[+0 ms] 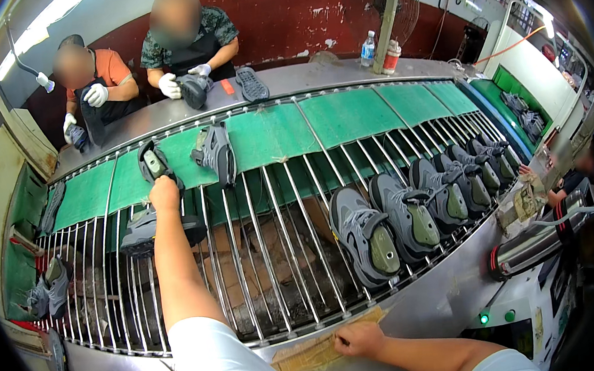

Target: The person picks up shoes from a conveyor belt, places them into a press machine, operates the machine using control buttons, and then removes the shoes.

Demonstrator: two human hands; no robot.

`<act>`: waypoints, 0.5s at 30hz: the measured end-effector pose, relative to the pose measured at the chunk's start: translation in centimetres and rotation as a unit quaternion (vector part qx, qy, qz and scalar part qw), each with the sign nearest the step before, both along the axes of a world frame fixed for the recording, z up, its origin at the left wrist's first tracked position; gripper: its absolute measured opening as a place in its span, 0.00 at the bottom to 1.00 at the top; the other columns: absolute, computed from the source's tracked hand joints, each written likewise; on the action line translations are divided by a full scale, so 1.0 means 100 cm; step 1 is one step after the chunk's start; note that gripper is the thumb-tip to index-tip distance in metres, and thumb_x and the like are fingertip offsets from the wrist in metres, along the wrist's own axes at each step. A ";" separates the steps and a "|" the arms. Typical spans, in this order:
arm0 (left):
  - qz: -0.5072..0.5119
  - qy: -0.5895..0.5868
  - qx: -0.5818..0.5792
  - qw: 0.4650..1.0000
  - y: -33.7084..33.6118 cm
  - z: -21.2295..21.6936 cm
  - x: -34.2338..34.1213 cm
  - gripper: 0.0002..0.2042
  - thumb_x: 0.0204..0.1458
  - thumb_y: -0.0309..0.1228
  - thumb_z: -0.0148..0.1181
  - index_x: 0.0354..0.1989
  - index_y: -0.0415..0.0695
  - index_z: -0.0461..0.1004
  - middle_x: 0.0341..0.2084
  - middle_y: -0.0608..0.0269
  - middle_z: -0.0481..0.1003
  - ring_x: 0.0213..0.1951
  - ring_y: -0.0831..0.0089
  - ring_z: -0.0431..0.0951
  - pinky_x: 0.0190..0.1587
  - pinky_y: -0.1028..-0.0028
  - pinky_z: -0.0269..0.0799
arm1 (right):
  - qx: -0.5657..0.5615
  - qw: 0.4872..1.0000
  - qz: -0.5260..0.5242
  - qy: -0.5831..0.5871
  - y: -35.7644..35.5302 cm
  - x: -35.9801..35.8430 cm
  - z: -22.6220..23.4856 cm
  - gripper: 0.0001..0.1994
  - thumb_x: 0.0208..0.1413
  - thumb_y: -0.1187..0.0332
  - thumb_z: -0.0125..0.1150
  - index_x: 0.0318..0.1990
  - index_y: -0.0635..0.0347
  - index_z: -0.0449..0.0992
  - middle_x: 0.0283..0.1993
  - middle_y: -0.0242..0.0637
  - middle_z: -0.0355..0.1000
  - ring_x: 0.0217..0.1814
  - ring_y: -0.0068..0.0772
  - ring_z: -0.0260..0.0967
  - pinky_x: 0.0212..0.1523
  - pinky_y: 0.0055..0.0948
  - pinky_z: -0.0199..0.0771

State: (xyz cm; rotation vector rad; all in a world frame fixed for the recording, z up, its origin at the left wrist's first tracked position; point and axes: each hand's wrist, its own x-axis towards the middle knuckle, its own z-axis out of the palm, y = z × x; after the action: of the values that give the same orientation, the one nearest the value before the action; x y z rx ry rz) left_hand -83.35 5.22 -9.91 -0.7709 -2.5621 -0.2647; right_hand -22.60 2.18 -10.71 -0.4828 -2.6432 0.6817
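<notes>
My left hand (165, 194) reaches out over the roller rack, its fingers closed on the near end of a grey shoe (150, 157) with a green last inside. That shoe is on the green belt (265, 133). To its right a second grey shoe (222, 156) lies across the belt's near edge. Just below my hand another grey shoe (139, 233) rests on the metal bars, partly hidden by my forearm. My right hand (361, 339) is curled into a loose fist at the near metal edge, on brown tape (310, 352); nothing shows in it.
Several grey shoes with green lasts (367, 236) line the bars at right. More shoes (55, 287) sit at far left. Across the belt two gloved co-workers handle shoes at a metal table (296, 79), which carries a sole (252, 84) and a water bottle (368, 49).
</notes>
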 end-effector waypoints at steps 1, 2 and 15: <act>-0.037 -0.010 -0.011 0.999 -0.001 0.003 0.006 0.10 0.52 0.31 0.47 0.25 0.39 0.72 0.28 0.48 0.76 0.31 0.51 0.78 0.35 0.56 0.74 | -0.001 1.000 0.002 0.001 0.001 0.000 0.003 0.07 0.45 0.64 0.58 0.22 0.53 0.69 0.15 0.35 0.66 0.17 0.39 0.67 0.19 0.35 0.68; -0.074 -0.020 -0.028 0.997 -0.006 0.006 0.013 0.11 0.52 0.32 0.46 0.24 0.38 0.72 0.27 0.46 0.76 0.32 0.48 0.77 0.36 0.55 0.73 | 0.001 1.000 0.006 0.000 -0.003 0.000 0.002 0.07 0.45 0.64 0.58 0.22 0.53 0.69 0.16 0.35 0.66 0.17 0.39 0.67 0.19 0.35 0.68; -0.243 -0.318 0.066 0.914 -0.058 0.175 0.237 0.16 0.51 0.32 0.48 0.17 0.32 0.72 0.12 0.47 0.73 0.14 0.60 0.75 0.23 0.65 0.71 | -0.010 1.000 -0.010 0.006 -0.008 0.006 -0.005 0.08 0.44 0.61 0.58 0.23 0.53 0.70 0.18 0.36 0.70 0.19 0.41 0.69 0.22 0.39 0.70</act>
State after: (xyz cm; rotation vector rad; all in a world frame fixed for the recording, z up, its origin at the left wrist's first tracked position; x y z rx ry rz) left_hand -59.65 -0.55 7.58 -1.4576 -2.8318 -0.9792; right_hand -21.96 1.36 -11.23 -0.5097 -2.6188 0.7044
